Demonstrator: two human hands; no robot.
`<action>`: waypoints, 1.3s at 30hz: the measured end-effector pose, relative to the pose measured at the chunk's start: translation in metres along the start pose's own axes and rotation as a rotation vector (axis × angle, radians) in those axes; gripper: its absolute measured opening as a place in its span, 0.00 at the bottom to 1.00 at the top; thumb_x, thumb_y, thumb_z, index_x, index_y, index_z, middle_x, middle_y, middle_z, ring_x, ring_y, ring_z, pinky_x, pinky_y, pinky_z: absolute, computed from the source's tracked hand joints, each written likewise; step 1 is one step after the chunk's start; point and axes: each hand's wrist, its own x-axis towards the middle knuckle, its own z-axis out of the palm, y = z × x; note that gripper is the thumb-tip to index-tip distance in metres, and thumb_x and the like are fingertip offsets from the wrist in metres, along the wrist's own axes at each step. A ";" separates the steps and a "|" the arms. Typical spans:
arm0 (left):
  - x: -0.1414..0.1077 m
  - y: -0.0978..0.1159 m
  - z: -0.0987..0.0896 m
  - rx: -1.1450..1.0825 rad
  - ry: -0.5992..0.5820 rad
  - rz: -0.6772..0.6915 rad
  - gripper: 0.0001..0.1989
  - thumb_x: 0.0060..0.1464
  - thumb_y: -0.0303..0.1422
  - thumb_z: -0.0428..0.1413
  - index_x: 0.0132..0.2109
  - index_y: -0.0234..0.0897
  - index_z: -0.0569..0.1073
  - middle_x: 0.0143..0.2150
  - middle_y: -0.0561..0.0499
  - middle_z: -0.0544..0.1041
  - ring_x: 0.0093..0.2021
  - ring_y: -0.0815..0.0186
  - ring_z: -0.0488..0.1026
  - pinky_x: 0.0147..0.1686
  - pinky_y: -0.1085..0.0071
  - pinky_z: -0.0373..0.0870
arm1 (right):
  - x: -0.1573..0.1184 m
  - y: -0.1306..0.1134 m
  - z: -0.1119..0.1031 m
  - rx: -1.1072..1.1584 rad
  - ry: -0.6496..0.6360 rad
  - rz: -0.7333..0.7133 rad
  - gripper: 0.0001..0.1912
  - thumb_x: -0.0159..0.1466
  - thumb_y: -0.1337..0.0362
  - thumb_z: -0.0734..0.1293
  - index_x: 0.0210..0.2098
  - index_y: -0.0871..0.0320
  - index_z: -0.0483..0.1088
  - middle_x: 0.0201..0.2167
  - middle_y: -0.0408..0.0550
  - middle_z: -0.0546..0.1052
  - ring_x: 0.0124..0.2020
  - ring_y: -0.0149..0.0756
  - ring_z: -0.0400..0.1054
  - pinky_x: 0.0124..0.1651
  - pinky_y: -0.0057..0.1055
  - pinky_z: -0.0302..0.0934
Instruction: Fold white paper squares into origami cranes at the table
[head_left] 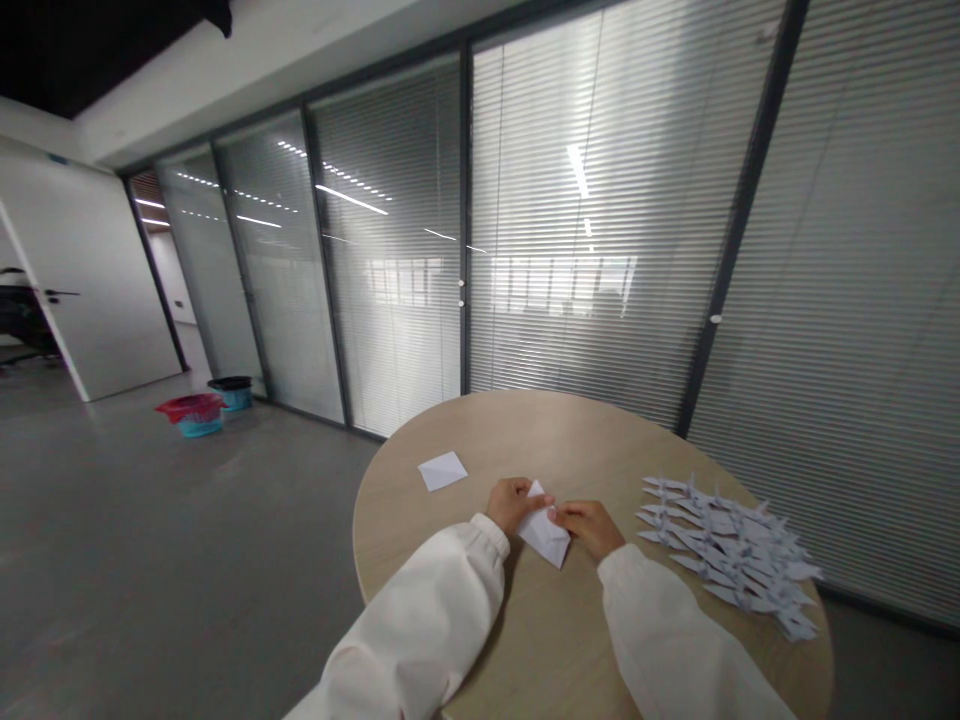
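Between my two hands is a partly folded piece of white paper (546,540), narrow at its far tip and wider toward me. My left hand (511,503) grips its left side near the tip, the thumb lying across the paper. From the right, my right hand (589,525) pinches the paper's edge between thumb and fingers. A flat, folded white paper square (442,471) lies by itself on the left part of the table. To the right of my right hand, several folded paper cranes (731,550) stand packed together in rows.
The round wooden table (540,420) has its far edge close to a glass wall with blinds (585,300). On the floor to the left are a bin with a red liner (193,412) and a bin with a black liner (234,392). A white door (90,270) stands beyond them.
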 end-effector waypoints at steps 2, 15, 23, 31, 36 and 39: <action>-0.001 0.000 0.000 -0.003 0.005 0.006 0.21 0.29 0.47 0.59 0.18 0.31 0.65 0.15 0.60 0.52 0.17 0.78 0.49 0.16 0.78 0.44 | 0.001 0.002 0.000 0.004 -0.016 -0.006 0.18 0.49 0.53 0.65 0.18 0.64 0.70 0.13 0.40 0.64 0.18 0.26 0.55 0.22 0.24 0.47; -0.005 0.007 -0.001 -0.003 0.012 -0.013 0.20 0.30 0.46 0.58 0.17 0.31 0.64 0.15 0.59 0.53 0.17 0.77 0.49 0.17 0.77 0.44 | 0.003 0.008 -0.003 0.040 -0.103 -0.048 0.20 0.49 0.50 0.65 0.25 0.65 0.72 0.20 0.46 0.73 0.23 0.32 0.64 0.28 0.28 0.56; -0.006 0.007 -0.001 0.025 0.052 0.017 0.21 0.30 0.47 0.58 0.19 0.31 0.65 0.15 0.59 0.53 0.18 0.77 0.50 0.18 0.78 0.44 | 0.002 0.008 0.000 0.088 -0.061 -0.006 0.20 0.48 0.50 0.66 0.24 0.64 0.72 0.21 0.46 0.73 0.23 0.33 0.66 0.27 0.28 0.58; 0.001 -0.002 -0.001 -0.080 0.063 0.007 0.20 0.31 0.46 0.58 0.24 0.30 0.69 0.17 0.57 0.62 0.19 0.75 0.58 0.18 0.78 0.50 | 0.002 0.011 0.002 0.230 -0.032 0.101 0.22 0.41 0.49 0.69 0.22 0.63 0.69 0.19 0.45 0.73 0.22 0.35 0.67 0.27 0.32 0.63; 0.003 -0.006 0.001 -0.176 -0.039 0.031 0.19 0.31 0.42 0.60 0.26 0.29 0.71 0.20 0.53 0.68 0.19 0.73 0.62 0.19 0.77 0.56 | 0.001 0.008 0.002 0.248 -0.028 0.100 0.22 0.40 0.49 0.69 0.22 0.63 0.70 0.19 0.46 0.73 0.22 0.35 0.68 0.26 0.32 0.63; 0.001 -0.004 0.001 -0.155 -0.007 0.038 0.18 0.31 0.42 0.60 0.23 0.29 0.71 0.19 0.53 0.68 0.19 0.73 0.62 0.18 0.77 0.55 | 0.000 0.003 0.001 0.212 -0.023 0.082 0.21 0.40 0.49 0.69 0.21 0.63 0.70 0.19 0.46 0.73 0.21 0.34 0.67 0.25 0.31 0.62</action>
